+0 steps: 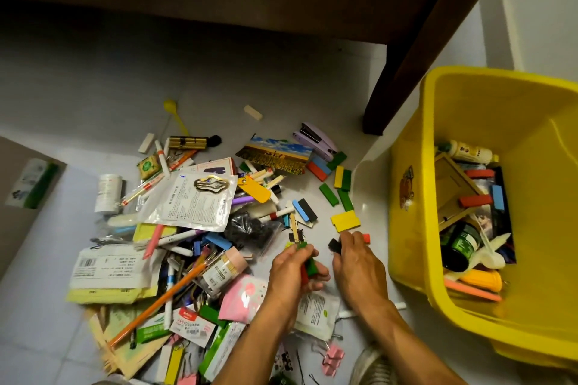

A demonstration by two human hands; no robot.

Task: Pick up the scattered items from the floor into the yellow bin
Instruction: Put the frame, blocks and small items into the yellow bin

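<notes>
Several small blocks (308, 262) were already gathered in the curled fingers of the left hand (294, 272) (probably to save trips), while the right hand (356, 256) pinched a black block (335, 245) on the floor (93, 97) near the yellow bin (413, 228).

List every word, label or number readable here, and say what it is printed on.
None can be read for certain.
White printed sachet: dense text, too small.
White barcode packet: upside down, blurred.
Red-and-white label: blurred.
Toothpick jar label: too small.
Yellow bin: a pumpkin picture, no legible words.
</notes>
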